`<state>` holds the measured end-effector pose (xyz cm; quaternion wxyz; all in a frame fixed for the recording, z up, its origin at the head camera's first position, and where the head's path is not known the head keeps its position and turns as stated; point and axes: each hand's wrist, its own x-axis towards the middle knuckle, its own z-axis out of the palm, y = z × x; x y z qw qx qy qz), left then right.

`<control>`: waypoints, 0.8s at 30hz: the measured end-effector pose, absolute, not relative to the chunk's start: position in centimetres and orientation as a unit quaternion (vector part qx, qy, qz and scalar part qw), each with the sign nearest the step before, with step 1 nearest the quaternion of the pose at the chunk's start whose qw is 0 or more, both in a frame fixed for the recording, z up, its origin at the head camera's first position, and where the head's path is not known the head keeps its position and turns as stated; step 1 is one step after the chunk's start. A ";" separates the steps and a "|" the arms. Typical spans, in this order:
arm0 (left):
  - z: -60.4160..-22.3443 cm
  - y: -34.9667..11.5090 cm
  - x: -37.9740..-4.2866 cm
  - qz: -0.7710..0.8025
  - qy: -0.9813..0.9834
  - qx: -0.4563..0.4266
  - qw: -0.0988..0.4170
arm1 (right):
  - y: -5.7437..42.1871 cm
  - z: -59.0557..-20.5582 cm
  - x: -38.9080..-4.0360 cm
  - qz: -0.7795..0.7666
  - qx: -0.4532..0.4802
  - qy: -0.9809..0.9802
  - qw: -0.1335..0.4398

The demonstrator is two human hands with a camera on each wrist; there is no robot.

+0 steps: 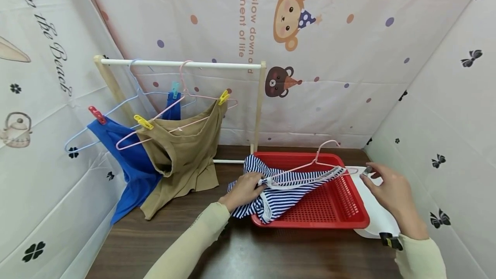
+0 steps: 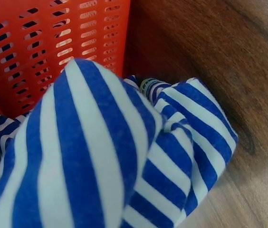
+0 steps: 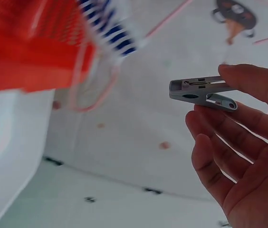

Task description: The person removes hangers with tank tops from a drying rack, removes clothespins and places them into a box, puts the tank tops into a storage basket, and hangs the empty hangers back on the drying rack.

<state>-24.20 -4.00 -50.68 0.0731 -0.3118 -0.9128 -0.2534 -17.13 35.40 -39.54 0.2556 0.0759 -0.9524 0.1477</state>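
Observation:
A navy-and-white striped garment [image 1: 284, 199] hangs on a pink hanger [image 1: 296, 168] over the red basket. My left hand [image 1: 245, 190] grips the garment at the hanger's left end; the left wrist view shows only striped cloth [image 2: 93, 142], which hides the fingers. To the right of the basket, my right hand [image 1: 393, 190] pinches a grey clothespin [image 3: 203, 91] between thumb and fingers. The clothespin's nose points toward the hanger's right end, apart from it, and its jaws look closed in the right wrist view.
The red basket [image 1: 354, 203] stands on the brown wooden table [image 1: 155, 244]. Behind its right side lies a white object [image 1: 373, 216]. At left, a rack [image 1: 217, 65] bears a blue garment [image 1: 129, 158] and a tan garment [image 1: 193, 150], clipped on hangers with clothespins. Patterned cloth walls surround the table.

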 end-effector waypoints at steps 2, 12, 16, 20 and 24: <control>-50.6 -4.0 -24.2 -0.255 -0.913 -0.311 0.067 | 36.4 -40.3 -17.4 0.153 0.063 -0.958 0.234; -50.6 -3.9 -24.2 -0.253 -0.916 -0.306 0.060 | 39.4 -43.7 -18.7 0.169 0.012 -0.974 0.148; -50.6 -3.9 -24.2 -0.254 -0.916 -0.305 0.058 | 40.5 -45.3 -19.2 0.173 0.004 -0.980 0.102; -50.6 -4.0 -24.2 -0.255 -0.915 -0.307 0.060 | 41.2 -46.5 -19.6 0.170 -0.003 -0.984 0.056; -50.6 -4.0 -24.2 -0.255 -0.915 -0.307 0.062 | 41.2 -47.0 -19.7 0.167 -0.020 -0.986 0.010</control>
